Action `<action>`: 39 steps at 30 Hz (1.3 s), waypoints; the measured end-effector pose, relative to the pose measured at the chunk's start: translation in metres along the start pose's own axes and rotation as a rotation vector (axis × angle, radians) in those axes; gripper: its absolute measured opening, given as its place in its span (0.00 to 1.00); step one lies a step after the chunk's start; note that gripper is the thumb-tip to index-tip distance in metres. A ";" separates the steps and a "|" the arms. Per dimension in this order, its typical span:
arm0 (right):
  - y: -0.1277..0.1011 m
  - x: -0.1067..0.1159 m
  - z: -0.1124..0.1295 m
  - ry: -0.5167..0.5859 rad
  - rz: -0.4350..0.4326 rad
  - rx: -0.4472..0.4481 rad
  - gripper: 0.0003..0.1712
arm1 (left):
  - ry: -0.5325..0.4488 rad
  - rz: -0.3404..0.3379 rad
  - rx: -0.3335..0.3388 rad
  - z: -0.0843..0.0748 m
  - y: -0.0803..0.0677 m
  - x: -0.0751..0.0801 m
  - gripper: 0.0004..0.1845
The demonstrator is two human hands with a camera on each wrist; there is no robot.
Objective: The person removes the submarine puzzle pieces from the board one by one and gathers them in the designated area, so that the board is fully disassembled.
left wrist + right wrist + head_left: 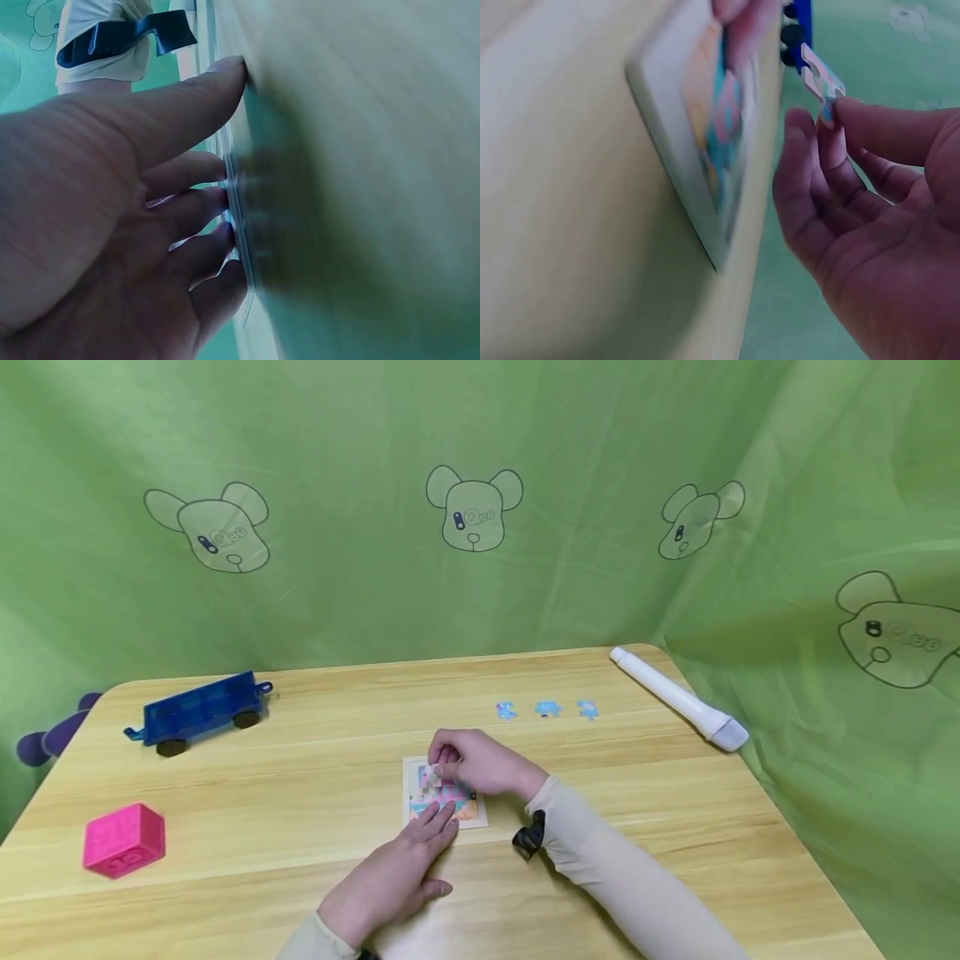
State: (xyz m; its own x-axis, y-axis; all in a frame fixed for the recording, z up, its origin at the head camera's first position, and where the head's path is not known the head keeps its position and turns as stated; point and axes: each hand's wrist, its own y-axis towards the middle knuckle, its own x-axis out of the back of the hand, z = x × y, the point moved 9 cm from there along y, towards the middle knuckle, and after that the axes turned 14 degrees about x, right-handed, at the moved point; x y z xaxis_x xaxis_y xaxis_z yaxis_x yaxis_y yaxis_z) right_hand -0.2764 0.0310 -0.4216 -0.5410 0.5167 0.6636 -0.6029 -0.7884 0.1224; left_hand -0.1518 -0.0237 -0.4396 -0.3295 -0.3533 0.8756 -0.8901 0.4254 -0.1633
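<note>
Right now a small jigsaw piece (821, 81) is pinched between thumb and fingertips of the right hand (480, 766), held just above the upper left part of the puzzle board (444, 795), which lies flat near the middle of the wooden table (675, 827). The piece looks like thin card: very light, stiff enough to hold its shape, but easy to bend at its tabs, so it is best taken by the edges as it is here. The left hand (397, 872) lies with fingers straight, their tips pressing on the near edge of the board and gripping nothing; that board is a light, flat slab, likely to slide on the smooth wood unless pinned down. How much of the picture is filled I cannot tell, since the hands cover it.

Beyond the board, three loose blue pieces (547, 709) sit in a row, well apart from it. A white pen-like wand (678, 698) lies at the far right corner, a blue toy wagon (198, 711) at the far left, and a pink cube (123, 840) at the near left edge.
</note>
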 end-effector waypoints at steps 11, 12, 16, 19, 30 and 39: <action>-0.030 0.043 -0.024 0.198 -0.215 -0.069 0.05 | -0.002 0.014 0.032 0.002 0.001 -0.003 0.38; -0.033 0.046 -0.027 0.204 -0.227 -0.079 0.05 | -0.003 0.014 0.032 0.002 0.001 -0.003 0.38; -0.044 0.055 -0.038 0.206 -0.253 -0.102 0.06 | -0.009 0.017 0.036 0.001 0.001 -0.003 0.38; -0.052 0.061 -0.048 0.229 -0.279 -0.130 0.05 | -0.020 0.020 0.037 0.001 0.001 -0.003 0.39; -0.070 0.070 -0.077 0.112 -0.235 -0.259 0.06 | -0.032 0.021 0.042 0.003 0.002 -0.003 0.39; -0.070 0.076 -0.089 -0.028 -0.193 -0.304 0.05 | -0.031 0.021 0.041 0.003 0.002 -0.004 0.39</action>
State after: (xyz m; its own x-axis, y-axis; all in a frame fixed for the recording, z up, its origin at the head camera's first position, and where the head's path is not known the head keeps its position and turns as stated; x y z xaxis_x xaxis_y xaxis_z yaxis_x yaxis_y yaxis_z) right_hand -0.3273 0.1550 -0.4454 -0.3863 0.6342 0.6698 -0.8415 -0.5396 0.0256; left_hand -0.1534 -0.0241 -0.4450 -0.3574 -0.3705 0.8573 -0.8949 0.3986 -0.2009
